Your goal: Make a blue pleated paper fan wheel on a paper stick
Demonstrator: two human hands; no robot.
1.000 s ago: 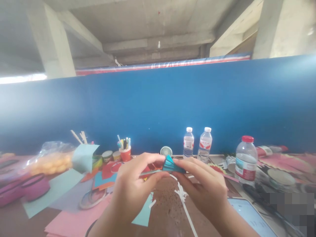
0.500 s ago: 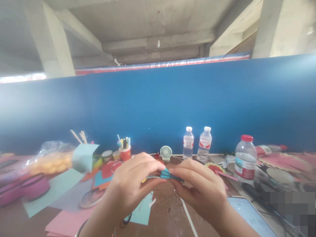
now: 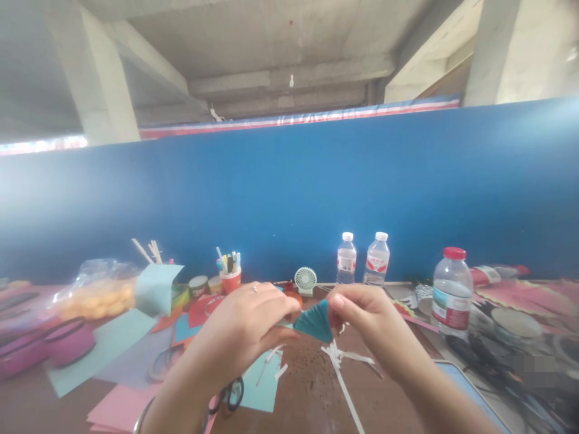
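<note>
Beyond teal fan (image 3: pixel 312 322), pens (image 3: pixel 228 260) in red cup (image 3: pixel 231 281)

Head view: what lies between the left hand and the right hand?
A teal pleated paper, spread like a fan, pinched by the left hand and the right hand; the head view shows it.

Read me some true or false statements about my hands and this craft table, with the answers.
The left hand and right hand both pinch a teal pleated paper fan. True.
The large bottle has a blue cap. False: its cap is red.
A red cup holds pens. True.
The right hand holds the scissors. False: they lie on the table by the left forearm.
Two small water bottles stand before the blue partition. True.
</note>
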